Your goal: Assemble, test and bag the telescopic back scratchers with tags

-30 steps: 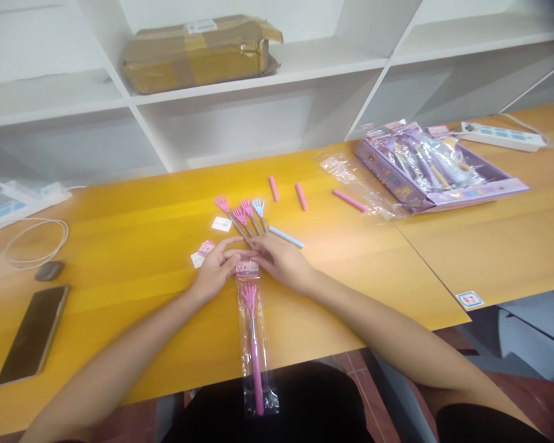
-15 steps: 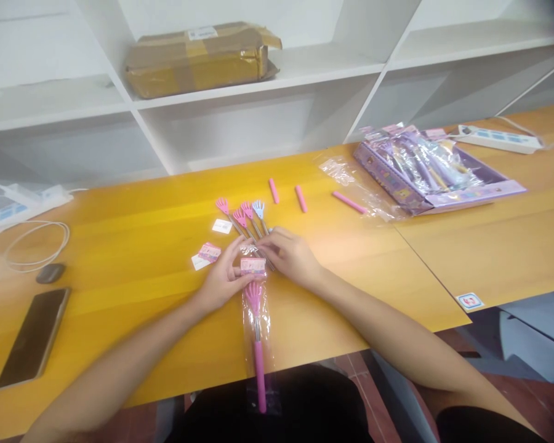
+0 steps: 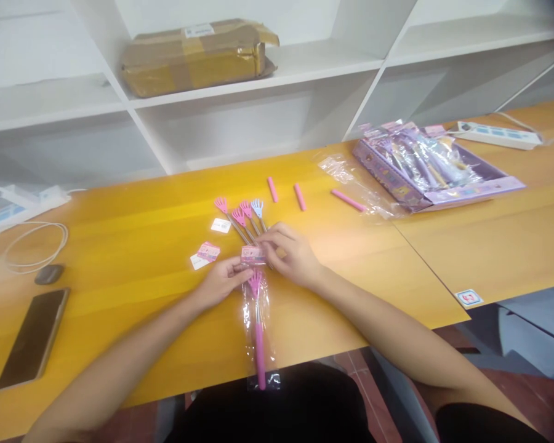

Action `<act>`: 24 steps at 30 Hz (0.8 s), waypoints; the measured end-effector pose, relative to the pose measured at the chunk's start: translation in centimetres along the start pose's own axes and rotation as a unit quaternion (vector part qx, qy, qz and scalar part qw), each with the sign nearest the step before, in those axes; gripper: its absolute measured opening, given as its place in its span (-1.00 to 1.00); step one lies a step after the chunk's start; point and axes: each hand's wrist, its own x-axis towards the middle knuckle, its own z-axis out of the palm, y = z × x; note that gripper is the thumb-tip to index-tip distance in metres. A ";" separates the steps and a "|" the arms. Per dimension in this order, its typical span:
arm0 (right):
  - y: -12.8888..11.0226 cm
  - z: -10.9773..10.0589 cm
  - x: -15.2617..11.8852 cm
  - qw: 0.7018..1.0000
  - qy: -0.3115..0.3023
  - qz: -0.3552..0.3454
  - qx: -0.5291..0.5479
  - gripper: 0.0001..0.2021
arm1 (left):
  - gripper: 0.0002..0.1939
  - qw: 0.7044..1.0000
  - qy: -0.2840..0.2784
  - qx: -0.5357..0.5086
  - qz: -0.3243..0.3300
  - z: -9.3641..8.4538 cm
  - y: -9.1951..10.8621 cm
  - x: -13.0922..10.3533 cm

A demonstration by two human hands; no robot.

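A pink back scratcher (image 3: 260,344) lies inside a clear plastic bag (image 3: 248,317), its handle toward my body. A printed pink header card (image 3: 253,255) sits at the top of the bag. My left hand (image 3: 222,280) pinches the bag's upper left side, thumb just under the card. At the card's right end, my right hand (image 3: 292,255) has its fingers curled against the bag. Just beyond my hands lie several back scratcher heads on metal rods, among them a pink one (image 3: 220,204) and a blue one (image 3: 257,208); the rods' near ends are partly hidden.
Loose pink handles (image 3: 300,197) and a crumpled clear bag (image 3: 337,167) lie farther back. A purple display box (image 3: 392,178) of bagged items stands at right. Cards (image 3: 208,251), a phone (image 3: 33,338) and a mouse (image 3: 49,274) are at left. A shelf holds a carton (image 3: 194,64).
The bagged back scratcher has shifted away from my body. The bag's top now lies lower around the header card, and my right hand has come to the card's right end.
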 end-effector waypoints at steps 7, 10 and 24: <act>-0.3 0.4 -0.5 0.998 -0.048 -0.016 -0.049 -0.83 | -0.53 1.000 0.028 0.002 0.010 0.2 -0.1 0.0; -0.1 0.6 -0.5 0.996 -0.065 -0.013 -0.059 -0.85 | -0.54 0.998 0.038 0.036 0.036 0.3 0.1 -0.2; -0.2 0.3 -0.6 0.987 -0.152 0.037 0.021 -0.82 | -0.57 0.994 0.036 0.071 0.071 0.6 0.1 -0.3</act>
